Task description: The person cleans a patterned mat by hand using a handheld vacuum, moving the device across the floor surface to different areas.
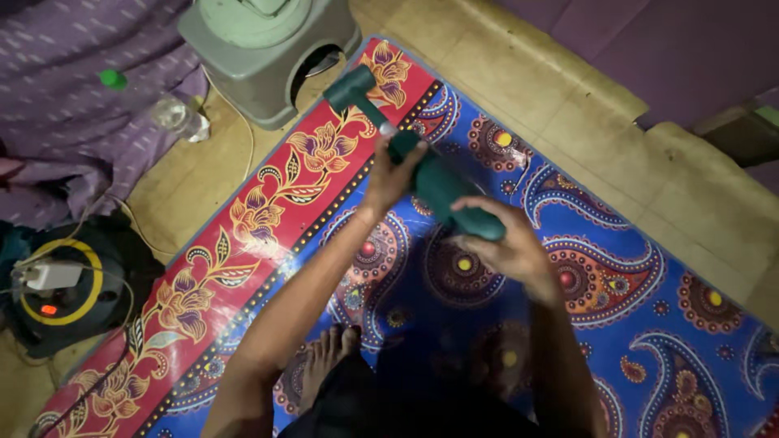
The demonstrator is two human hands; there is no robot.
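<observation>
A dark green bicycle-type hand pump [442, 188] with a T-shaped handle [349, 88] on a thin silver rod is held over a blue and red patterned mat [617, 276]. My left hand [391, 174] grips the upper end of the green cylinder, near the rod. My right hand [503, 243] wraps the lower end of the cylinder. The handle is pulled out away from the body. My bare foot [324, 361] rests on the mat below my arms.
A grey-green fan base [268, 49] stands at the top. A clear plastic bottle with a green cap [166, 105] lies by purple cloth [65, 97]. A black and yellow cable reel with a white plug [61, 288] sits at left. Tan floor tiles [617, 130] border the mat.
</observation>
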